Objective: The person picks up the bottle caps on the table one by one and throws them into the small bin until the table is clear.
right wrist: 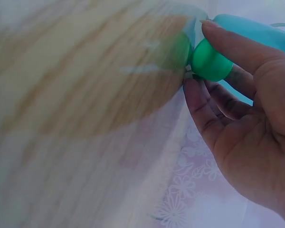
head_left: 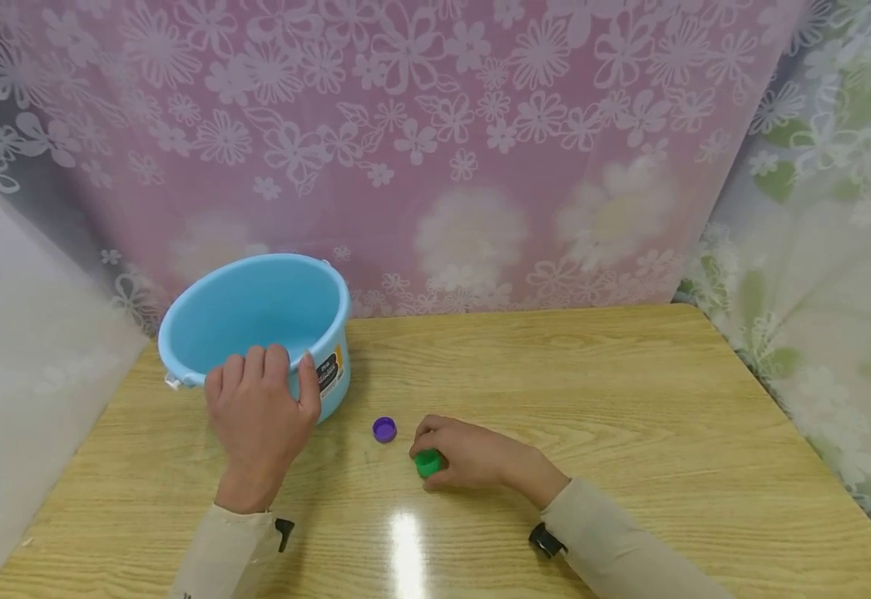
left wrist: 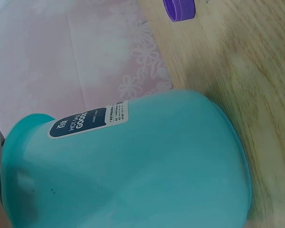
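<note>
My left hand point(head_left: 259, 412) grips the near rim of a light blue plastic bucket point(head_left: 255, 299), its fingers hooked over the edge. The bucket stands on the table, and the left wrist view shows its side point(left wrist: 133, 161) with a dark printed label point(left wrist: 88, 120). My right hand point(head_left: 472, 453) pinches a small green bottle cap point(head_left: 428, 463) between thumb and fingers, low at the tabletop. From the right wrist, the cap point(right wrist: 211, 61) shows between the thumb and the fingertips. A purple bottle cap point(head_left: 384, 429) lies between the bucket and my right hand, hollow side up.
The wood-grain table point(head_left: 592, 383) reaches back to a pink flowered curtain point(head_left: 435, 166). More patterned cloth point(head_left: 832, 274) hangs along its right side, and a pale sheet point(head_left: 38, 366) is at the left. A glare spot point(head_left: 407, 553) shines near the front.
</note>
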{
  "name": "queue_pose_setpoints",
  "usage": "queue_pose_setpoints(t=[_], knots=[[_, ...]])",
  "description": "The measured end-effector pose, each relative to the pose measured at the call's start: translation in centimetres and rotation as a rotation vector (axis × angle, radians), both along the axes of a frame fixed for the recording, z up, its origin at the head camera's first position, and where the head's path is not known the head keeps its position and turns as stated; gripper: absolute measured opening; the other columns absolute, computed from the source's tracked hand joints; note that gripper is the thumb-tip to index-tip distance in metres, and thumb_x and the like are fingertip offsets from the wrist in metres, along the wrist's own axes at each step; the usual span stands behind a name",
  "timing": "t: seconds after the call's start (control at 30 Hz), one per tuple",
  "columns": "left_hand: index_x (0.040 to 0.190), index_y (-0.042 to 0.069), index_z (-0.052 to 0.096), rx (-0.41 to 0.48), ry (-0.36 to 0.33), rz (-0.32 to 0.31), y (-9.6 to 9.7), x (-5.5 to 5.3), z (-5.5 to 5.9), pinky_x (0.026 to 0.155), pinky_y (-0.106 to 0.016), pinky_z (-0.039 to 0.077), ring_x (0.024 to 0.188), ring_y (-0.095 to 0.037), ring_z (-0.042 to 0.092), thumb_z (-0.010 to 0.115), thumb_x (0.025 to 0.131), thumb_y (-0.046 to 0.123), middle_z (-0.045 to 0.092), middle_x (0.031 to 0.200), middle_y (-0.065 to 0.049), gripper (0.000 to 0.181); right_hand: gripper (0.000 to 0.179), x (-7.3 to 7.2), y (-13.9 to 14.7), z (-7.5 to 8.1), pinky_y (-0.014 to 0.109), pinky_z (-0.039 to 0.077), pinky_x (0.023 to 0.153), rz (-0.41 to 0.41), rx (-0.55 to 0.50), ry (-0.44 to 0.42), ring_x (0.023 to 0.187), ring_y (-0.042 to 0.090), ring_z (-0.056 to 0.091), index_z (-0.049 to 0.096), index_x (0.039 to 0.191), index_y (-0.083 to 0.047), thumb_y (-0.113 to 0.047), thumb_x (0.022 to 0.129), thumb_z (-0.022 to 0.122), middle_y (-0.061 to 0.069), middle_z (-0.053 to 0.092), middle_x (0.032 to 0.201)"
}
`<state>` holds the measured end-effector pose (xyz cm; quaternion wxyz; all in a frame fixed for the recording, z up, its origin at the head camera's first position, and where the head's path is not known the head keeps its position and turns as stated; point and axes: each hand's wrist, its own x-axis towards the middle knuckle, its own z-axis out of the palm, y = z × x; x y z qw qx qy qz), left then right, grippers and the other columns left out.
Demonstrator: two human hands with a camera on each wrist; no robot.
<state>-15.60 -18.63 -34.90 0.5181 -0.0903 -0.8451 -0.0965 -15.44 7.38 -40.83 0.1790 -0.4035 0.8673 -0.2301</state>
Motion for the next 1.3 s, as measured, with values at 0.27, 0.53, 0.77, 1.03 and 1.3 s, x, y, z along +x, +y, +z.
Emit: queue_pose_setpoints(t=[0.27,0.53,0.77,1.03,1.3], knots=[[0.068,0.004,0.042,0.001,0.002,-0.004,0.0,0.1,0.0,0.063,-0.049,0.032,0.056,-0.033,0.035,0.048,0.089,0.032,0.037,0.061,-0.01,0.035,0.033,0.0,-0.1,-0.1,0.019,0.044,0.082,-0.01,-0.011,-0.027,0.092,0.002,0.05,0.065,0.117,-0.015,-0.027,0.087,0.071,-0.008,0.052,0.11],[0.069,0.004,0.042,-0.003,-0.006,-0.002,0.0,0.2,0.1,0.063,-0.049,0.032,0.056,-0.033,0.035,0.046,0.09,0.033,0.037,0.061,-0.01,0.036,0.03,-0.1,0.0,-0.1,0.02,0.045,0.081,-0.021,-0.048,-0.043,0.09,0.002,0.051,0.066,0.109,-0.019,-0.032,0.083,0.074,-0.011,0.054,0.105],[0.069,0.004,0.042,-0.011,-0.01,0.003,-0.1,0.3,0.1,0.062,-0.048,0.032,0.056,-0.033,0.035,0.045,0.09,0.034,0.038,0.061,-0.011,0.036,0.029,-0.7,0.3,0.7,0.022,0.046,0.071,-0.1,-0.109,-0.094,0.082,0.007,0.052,0.063,0.103,-0.019,-0.032,0.08,0.077,-0.011,0.053,0.096],[0.069,0.005,0.042,-0.01,0.001,0.004,-0.1,0.1,0.2,0.062,-0.048,0.032,0.056,-0.033,0.035,0.046,0.09,0.033,0.037,0.061,-0.011,0.036,0.031,-3.1,0.4,3.7,0.03,0.049,0.065,-0.24,-0.283,-0.105,0.075,0.015,0.057,0.061,0.102,-0.018,-0.033,0.08,0.077,-0.004,0.058,0.089],[0.069,0.004,0.042,-0.011,-0.018,0.008,-0.1,0.3,0.1,0.062,-0.048,0.033,0.056,-0.033,0.035,0.045,0.09,0.034,0.038,0.061,-0.01,0.036,0.037,-5.1,-0.9,6.8,0.031,0.05,0.067,-0.37,-0.439,-0.007,0.076,0.014,0.059,0.063,0.105,-0.014,-0.034,0.078,0.078,-0.004,0.062,0.087]])
